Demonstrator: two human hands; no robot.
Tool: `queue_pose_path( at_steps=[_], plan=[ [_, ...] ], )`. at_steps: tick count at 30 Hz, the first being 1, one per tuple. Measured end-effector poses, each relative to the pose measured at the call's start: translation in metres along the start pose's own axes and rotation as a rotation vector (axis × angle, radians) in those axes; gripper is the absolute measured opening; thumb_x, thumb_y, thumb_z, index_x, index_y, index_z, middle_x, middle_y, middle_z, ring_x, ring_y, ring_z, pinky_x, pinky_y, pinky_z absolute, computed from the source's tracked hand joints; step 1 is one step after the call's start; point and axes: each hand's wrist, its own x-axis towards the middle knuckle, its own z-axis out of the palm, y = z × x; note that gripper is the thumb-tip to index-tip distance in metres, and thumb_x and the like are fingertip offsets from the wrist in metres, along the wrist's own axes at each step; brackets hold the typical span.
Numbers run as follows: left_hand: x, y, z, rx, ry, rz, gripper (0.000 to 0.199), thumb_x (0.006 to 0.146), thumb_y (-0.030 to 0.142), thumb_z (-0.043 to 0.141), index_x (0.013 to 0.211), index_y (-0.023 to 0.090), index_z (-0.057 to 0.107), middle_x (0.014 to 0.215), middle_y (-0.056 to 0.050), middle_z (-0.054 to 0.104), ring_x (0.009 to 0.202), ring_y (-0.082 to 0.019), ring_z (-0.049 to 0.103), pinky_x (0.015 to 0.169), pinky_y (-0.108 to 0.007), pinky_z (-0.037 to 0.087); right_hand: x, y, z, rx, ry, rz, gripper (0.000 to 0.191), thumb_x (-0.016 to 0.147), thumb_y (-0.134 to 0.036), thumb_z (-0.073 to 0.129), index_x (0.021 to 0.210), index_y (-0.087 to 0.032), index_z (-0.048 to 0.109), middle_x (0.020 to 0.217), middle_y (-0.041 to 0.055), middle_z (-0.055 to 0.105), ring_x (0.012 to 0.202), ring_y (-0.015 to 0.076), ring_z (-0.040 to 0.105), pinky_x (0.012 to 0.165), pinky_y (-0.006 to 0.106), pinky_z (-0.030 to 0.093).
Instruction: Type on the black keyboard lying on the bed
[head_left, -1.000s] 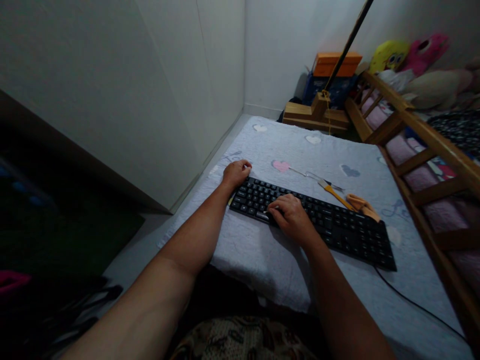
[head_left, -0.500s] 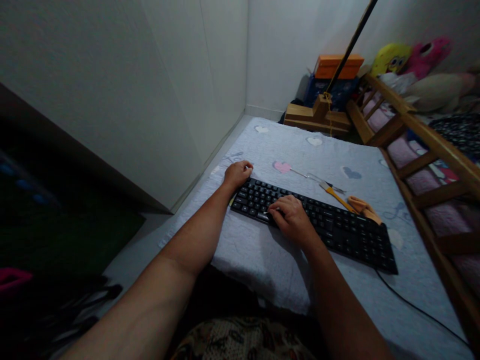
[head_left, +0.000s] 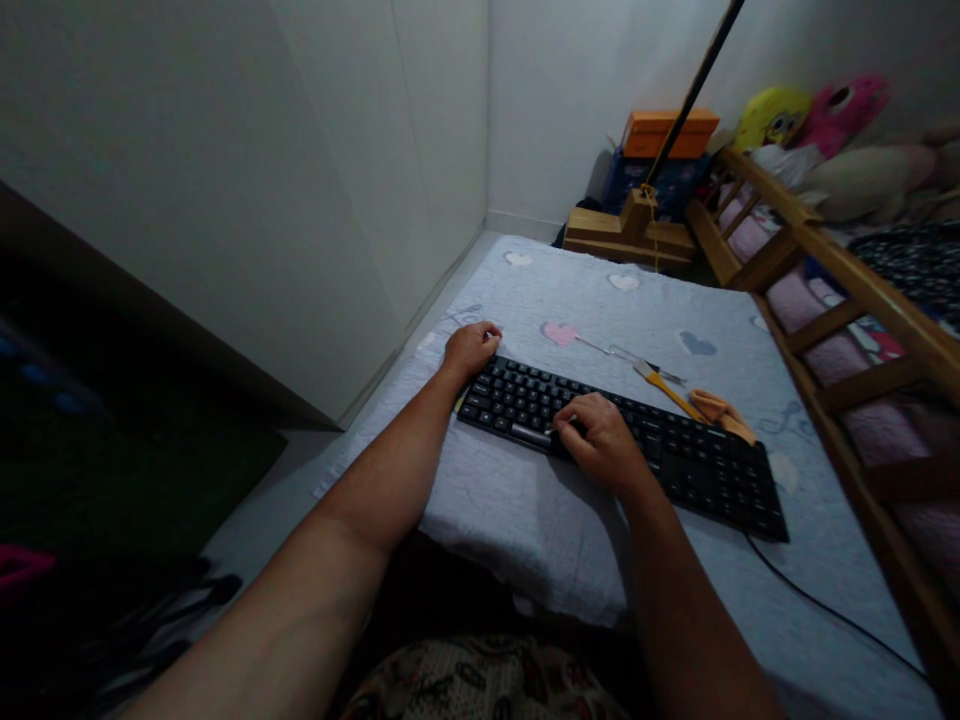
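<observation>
A black keyboard (head_left: 517, 397) lies at a slant on the pale blue quilted cloth (head_left: 517, 500). At its far left corner, my left hand (head_left: 471, 347) is closed with fingers curled, gripping the edge; the fingertips are partly hidden. Over the space bar my right hand (head_left: 596, 435) pinches a small thin stick with a white tip, seemingly a cotton swab (head_left: 551, 431). The tip touches the keys near the space bar's right end. Behind the keyboard lie a yellow-handled brush (head_left: 671, 393), tweezers-like thin metal tools (head_left: 649, 362) and a folded orange cloth (head_left: 721, 413).
A white cabinet panel (head_left: 322, 200) stands close on the left. Along the right runs a wooden bed rail (head_left: 847, 255). A wooden stand (head_left: 630, 230) with a dark pole and an orange box (head_left: 667, 133) are at the back. The keyboard's cable (head_left: 832, 605) trails right.
My right hand has slid to the right along the space bar with the cotton swab. My left hand stays at the keyboard's corner. The view has shifted slightly.
</observation>
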Motion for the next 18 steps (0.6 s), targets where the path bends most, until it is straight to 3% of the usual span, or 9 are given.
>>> queue_pose_path(
  at_steps=[18],
  plan=[
    [0.001,0.0,0.001,0.006,0.002,-0.004,0.032,0.088,0.03,0.055,0.109,0.02,0.076,0.09,-0.005,0.074,0.084,-0.019,0.064,0.079,-0.028,0.047,0.003,-0.002,0.007,-0.011,-0.02,-0.052,0.015,0.09,-0.017,0.06,0.08,-0.021,0.069,0.084,0.0041,0.072,0.088,0.0215,0.059,0.086,0.038,0.038]
  ],
)
